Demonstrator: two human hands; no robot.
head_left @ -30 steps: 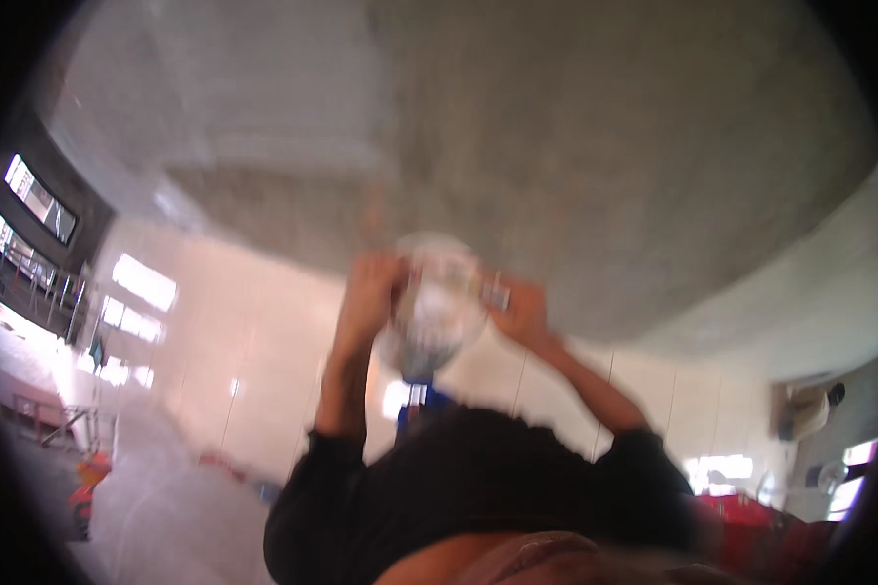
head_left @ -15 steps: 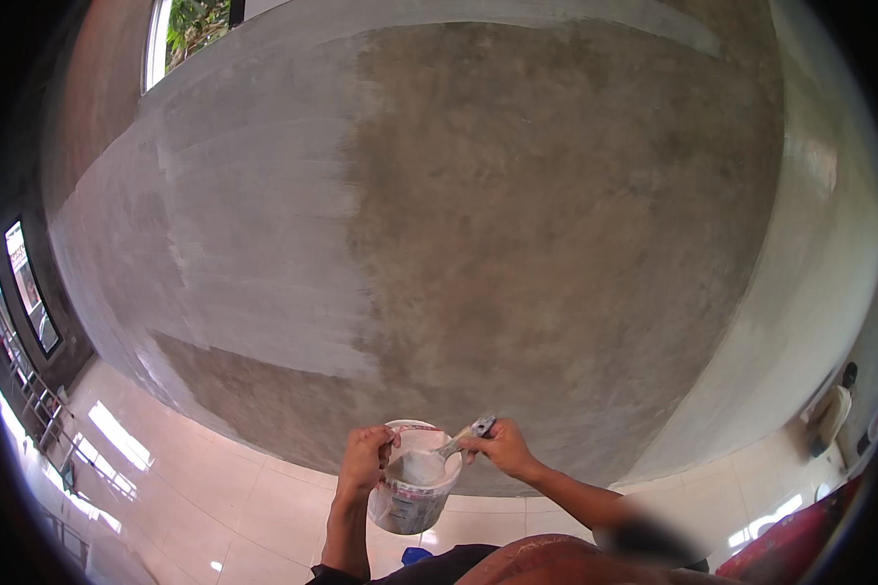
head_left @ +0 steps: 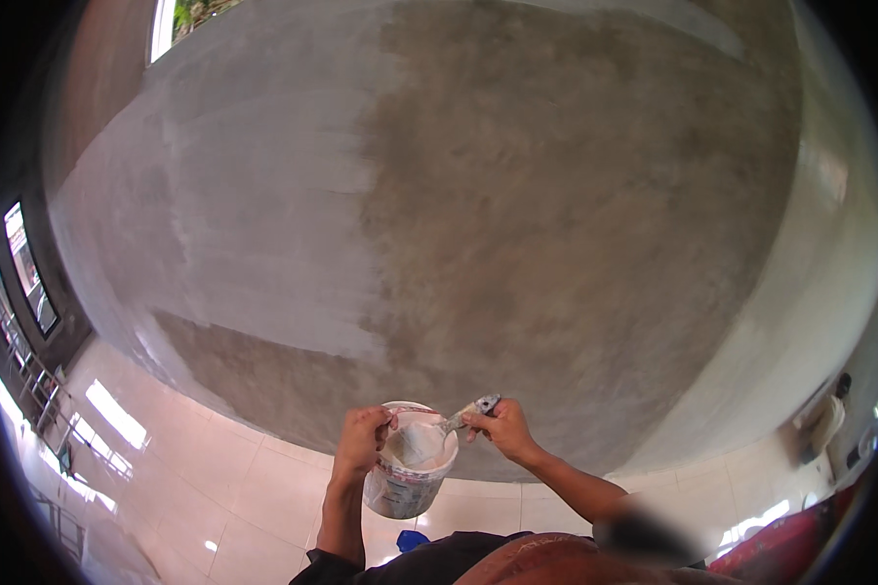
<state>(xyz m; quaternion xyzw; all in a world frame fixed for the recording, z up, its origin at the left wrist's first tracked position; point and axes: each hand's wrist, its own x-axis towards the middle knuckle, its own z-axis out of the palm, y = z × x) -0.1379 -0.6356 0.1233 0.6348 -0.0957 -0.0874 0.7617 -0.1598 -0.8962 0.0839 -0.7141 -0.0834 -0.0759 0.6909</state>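
Two bare hands are working close together over a round white bucket (head_left: 405, 489). The left hand (head_left: 364, 436) is gripping the bucket at its upper left edge, its fingers clamped there; whether they are pinching the rim or the handle, I cannot tell. The right hand (head_left: 502, 429) is holding a paintbrush (head_left: 470, 413), its fingers closed around the handle. That brush is slanting down to the left across the bucket's right rim, its lower end reaching inside toward pale paint (head_left: 419, 444). The bucket is hanging in front of the body, above a shiny tiled floor (head_left: 263, 497). Ahead, a large wall (head_left: 576, 224) is showing lighter grey on the left and darker brown-grey on the right and along the lower left. Something blue (head_left: 412, 539) is showing just below the bucket, near dark clothing (head_left: 458, 556).
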